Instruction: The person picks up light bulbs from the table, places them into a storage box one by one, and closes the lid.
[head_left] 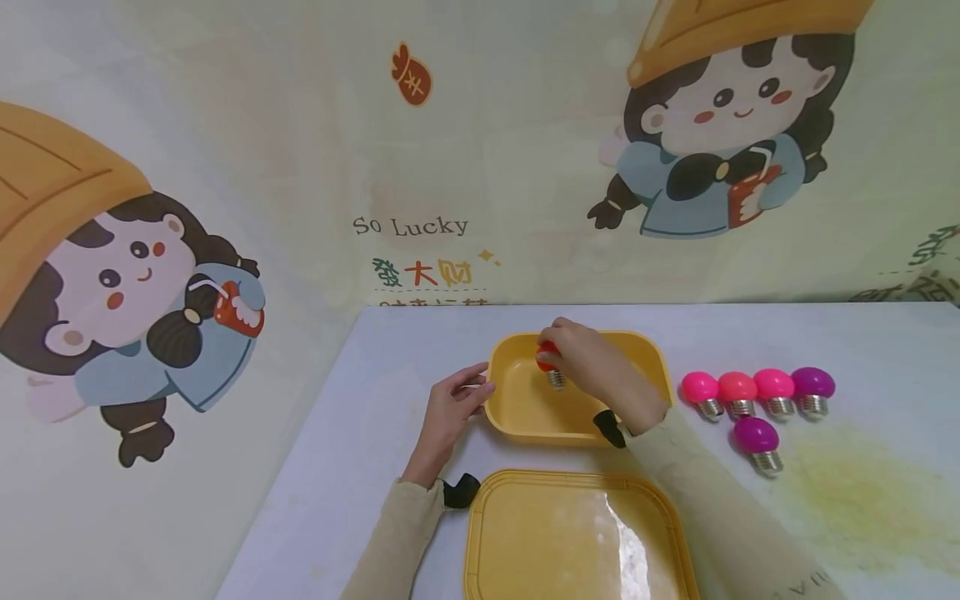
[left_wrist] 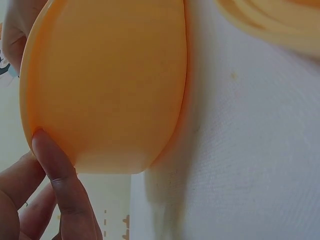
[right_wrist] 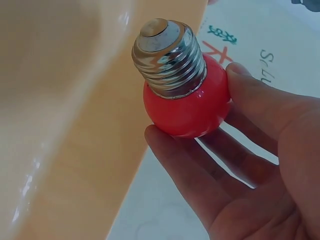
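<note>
My right hand (head_left: 592,358) pinches a red light bulb (right_wrist: 185,110) by its round part, thumb on one side and fingers on the other. The bulb's silver screw base points down into the yellow container (head_left: 517,429) in the head view. Over at the container's left end is my left hand (head_left: 453,404), its fairly straight fingers touching the rim and outer wall. In the left wrist view a fingertip (left_wrist: 42,137) rests against the wall just below the rim.
Several pink, coral and purple bulbs (head_left: 774,385) stand in a row to the right. Another purple bulb (head_left: 756,435) lies just in front of them. A yellow lid (head_left: 555,533) is flat on the white table (head_left: 360,375), nearer than the container. Patterned cloth hangs behind.
</note>
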